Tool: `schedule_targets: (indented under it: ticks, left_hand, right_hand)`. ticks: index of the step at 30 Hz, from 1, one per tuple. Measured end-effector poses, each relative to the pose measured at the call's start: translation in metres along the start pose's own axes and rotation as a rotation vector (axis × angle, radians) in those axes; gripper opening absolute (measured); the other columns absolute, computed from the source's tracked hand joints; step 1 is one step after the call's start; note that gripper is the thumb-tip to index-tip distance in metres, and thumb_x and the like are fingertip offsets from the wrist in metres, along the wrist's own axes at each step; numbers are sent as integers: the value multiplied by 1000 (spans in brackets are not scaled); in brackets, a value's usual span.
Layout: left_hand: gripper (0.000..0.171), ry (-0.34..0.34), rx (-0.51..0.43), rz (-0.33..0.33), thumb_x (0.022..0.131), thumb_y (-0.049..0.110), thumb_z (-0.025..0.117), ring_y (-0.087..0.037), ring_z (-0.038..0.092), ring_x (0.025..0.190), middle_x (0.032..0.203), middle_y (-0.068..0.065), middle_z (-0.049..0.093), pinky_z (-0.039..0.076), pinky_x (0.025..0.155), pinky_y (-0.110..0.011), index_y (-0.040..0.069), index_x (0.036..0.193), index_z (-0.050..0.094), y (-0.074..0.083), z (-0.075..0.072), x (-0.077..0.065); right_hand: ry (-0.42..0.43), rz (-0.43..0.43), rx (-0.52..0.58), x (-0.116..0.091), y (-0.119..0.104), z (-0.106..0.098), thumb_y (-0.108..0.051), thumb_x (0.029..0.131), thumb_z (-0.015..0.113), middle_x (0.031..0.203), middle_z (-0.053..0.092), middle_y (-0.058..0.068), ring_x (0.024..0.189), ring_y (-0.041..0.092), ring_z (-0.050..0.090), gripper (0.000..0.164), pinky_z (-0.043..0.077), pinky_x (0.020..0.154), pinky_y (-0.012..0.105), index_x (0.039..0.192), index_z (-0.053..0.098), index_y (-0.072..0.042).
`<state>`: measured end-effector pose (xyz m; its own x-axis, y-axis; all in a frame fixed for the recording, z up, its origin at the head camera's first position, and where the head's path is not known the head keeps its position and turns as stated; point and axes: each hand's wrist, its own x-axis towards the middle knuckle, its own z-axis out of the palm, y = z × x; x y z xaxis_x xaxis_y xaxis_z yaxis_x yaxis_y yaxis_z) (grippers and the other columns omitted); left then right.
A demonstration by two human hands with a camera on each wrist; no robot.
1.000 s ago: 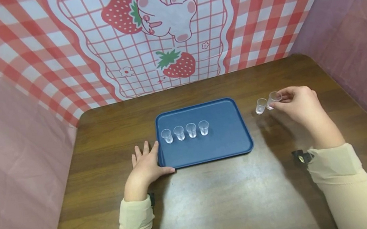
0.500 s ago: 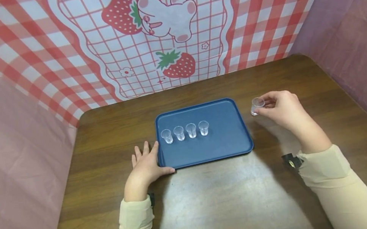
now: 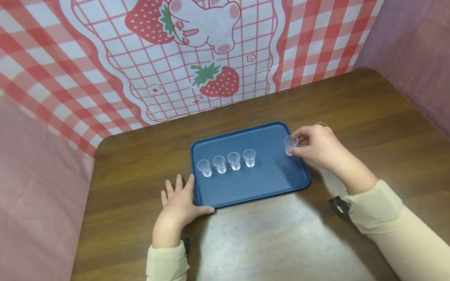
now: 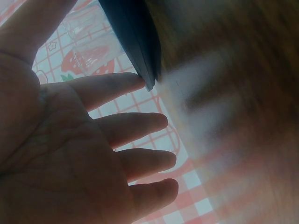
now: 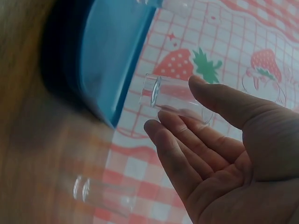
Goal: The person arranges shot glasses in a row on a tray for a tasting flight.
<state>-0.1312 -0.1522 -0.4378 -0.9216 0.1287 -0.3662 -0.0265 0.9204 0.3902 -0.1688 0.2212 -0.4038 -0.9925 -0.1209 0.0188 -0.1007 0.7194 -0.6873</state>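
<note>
My right hand (image 3: pixel 319 146) pinches a small clear shot glass (image 3: pixel 291 144) between thumb and fingers, upright over the right part of a blue tray (image 3: pixel 272 181). In the right wrist view the held shot glass (image 5: pixel 175 97) shows its thick base past my fingertips. Several matching shot glasses (image 3: pixel 234 161) stand in a row on the tray's left half. My left hand (image 3: pixel 177 207) lies at the tray's left edge, fingers spread, with thumb and index finger against the rim. The left wrist view shows that index fingertip (image 4: pixel 138 80) at the dark tray edge (image 4: pixel 135 42).
Another shot glass (image 5: pixel 105 193) stands on the wooden table (image 3: pixel 255 249) right of the tray, mostly hidden behind my right hand in the head view. A red-checked strawberry cloth (image 3: pixel 211 29) hangs along the back, and pink drapes (image 3: pixel 427 40) flank the sides.
My right hand has moved left with the shot glass, from the table at the right to over the tray's right part. The left hand and the row of glasses have stayed put.
</note>
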Motion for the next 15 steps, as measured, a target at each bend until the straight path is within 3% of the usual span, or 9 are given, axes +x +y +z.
schedule_targets:
  ticks: [15]
  left_hand:
    - [115, 6, -2, 2, 76, 49, 88, -53, -8, 147, 164, -29, 7, -2, 116, -65, 6, 162, 24, 0, -1, -1]
  right_hand:
    - [-65, -56, -18, 13, -6, 29, -15, 86, 83, 99, 73, 17, 95, 32, 69, 31, 54, 85, 50, 105, 72, 5]
